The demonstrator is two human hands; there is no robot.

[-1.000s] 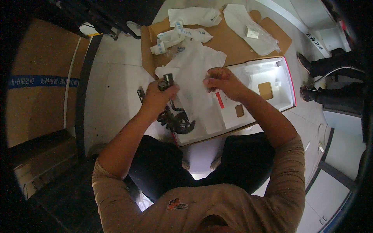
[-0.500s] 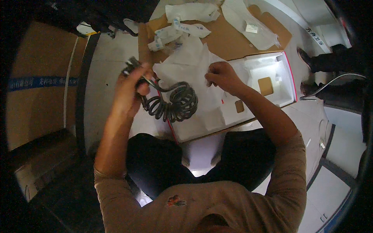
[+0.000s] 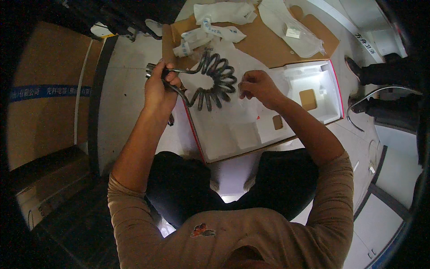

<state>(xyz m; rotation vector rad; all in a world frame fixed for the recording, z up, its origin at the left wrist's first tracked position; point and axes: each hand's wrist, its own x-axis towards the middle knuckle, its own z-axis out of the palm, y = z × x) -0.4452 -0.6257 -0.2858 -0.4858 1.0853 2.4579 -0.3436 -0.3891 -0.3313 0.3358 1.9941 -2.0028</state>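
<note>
Our left hand (image 3: 161,87) has its grip closed around the metal-ended portion of a dark coiled hose (image 3: 226,80). Half a second ago the coil drooped over the near part of the open box (image 3: 219,140); now we see it swung higher, fanned into an arc between our hands. Our right hand (image 3: 260,91) stays nearly where it was, thumb and fingertips pinching pale wrapping (image 3: 246,62) over the box.
</note>
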